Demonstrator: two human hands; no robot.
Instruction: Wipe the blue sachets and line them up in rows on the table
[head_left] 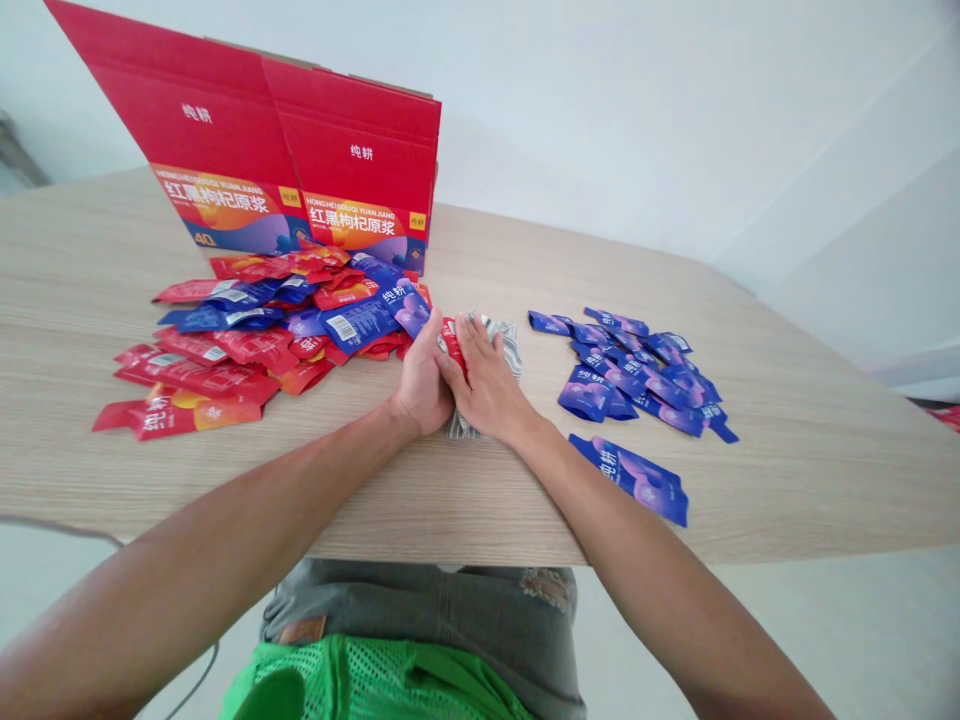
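Observation:
My left hand is near the middle of the table's front, curled along the left edge of a red pouch. Its thumb points up, and the other fingers are largely out of sight. Flat across the same pouch lies my right hand, fingers stretched out and its thumb close against the left hand. Only a strip of the pouch shows between the hands. A grey-and-white striped cloth rests beneath them, peeking out at the right and below the palms.
Left of my hands is a heap of red pouches and blue pouches. Behind it stands a red printed carton. On the right lies a group of blue pouches, with one blue pouch nearer the table edge.

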